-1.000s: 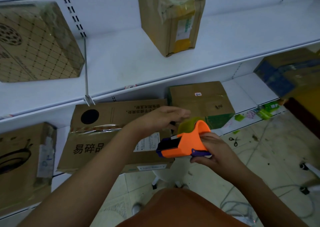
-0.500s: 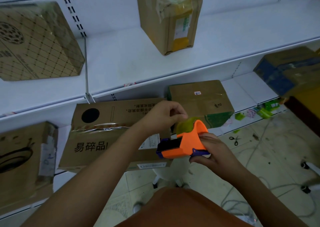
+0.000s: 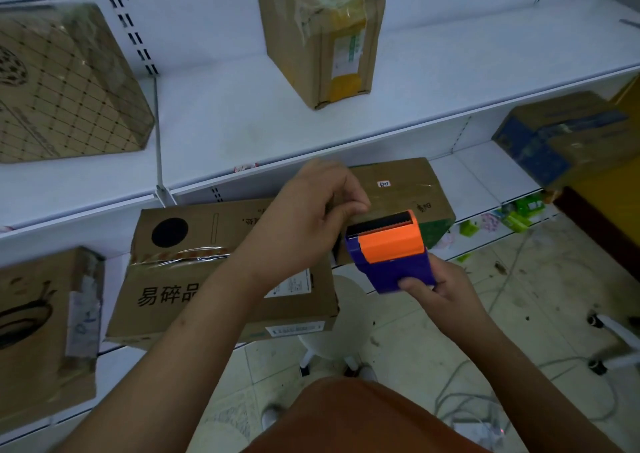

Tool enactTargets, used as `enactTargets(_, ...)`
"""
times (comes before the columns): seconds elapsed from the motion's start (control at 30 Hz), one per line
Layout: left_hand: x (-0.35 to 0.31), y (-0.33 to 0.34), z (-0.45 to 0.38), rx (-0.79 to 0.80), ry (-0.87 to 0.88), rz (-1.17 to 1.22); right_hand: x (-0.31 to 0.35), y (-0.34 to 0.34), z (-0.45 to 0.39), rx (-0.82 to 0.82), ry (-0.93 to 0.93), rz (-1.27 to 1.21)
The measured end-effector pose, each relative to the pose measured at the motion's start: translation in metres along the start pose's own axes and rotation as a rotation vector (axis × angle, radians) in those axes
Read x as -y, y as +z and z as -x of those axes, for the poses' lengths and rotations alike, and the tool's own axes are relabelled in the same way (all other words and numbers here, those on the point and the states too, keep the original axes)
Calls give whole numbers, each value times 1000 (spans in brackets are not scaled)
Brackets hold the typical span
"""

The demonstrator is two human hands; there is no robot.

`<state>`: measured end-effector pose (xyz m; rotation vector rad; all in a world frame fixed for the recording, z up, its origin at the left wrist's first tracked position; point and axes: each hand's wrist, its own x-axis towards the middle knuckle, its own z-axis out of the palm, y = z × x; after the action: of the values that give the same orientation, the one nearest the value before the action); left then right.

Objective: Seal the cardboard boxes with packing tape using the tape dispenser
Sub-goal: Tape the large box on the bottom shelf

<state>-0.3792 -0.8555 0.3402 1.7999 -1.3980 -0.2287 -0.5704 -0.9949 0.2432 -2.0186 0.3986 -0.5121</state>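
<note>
Tape dispenser: held in mid-air in front of the lower shelf, above the floor, touching no box.
Right hand: fingers curl round the purple lower body of the dispenser; thumb lies on its near face.
Left hand: fingers bent at the dispenser's far end, beside the black toothed edge. Whether they pinch the tape end, I cannot tell.
Dispenser build: rigid moulded plastic, orange cover over a purple shell, boxy with rounded corners; serrated cutter strip along the top edge.
Dispenser handling (judgement): light and stiff; smooth plastic may slip, so grip the purple body. Keep fingers off the teeth.
Tape (judgement): thin, sticky film, likely to fold onto itself; hold the free end flat.
Large box: brown corrugated cardboard on the lower shelf, printed characters, a round black hole, glossy wrinkled tape across its top.
Small box: behind the dispenser on the same shelf; cardboard with a green lower band and a small white label.
Box handling (judgement): cardboard gives under pressure; press tape down along the seams, not on unsupported flaps.
Shelf: white, flat, smooth; carries other taped cartons.
</note>
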Motion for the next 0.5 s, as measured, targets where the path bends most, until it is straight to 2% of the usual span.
enactTargets(0.1,-5,1,1,-4,33,-17,-2,-3,6,-33,13,40)
enactTargets(0.27,-13,4,6,32,-77,90,-8,-7,15,8,-9,140)
enactTargets(0.5,-23,4,14,44,47,138,-5,-15,22,-27,-56,186)
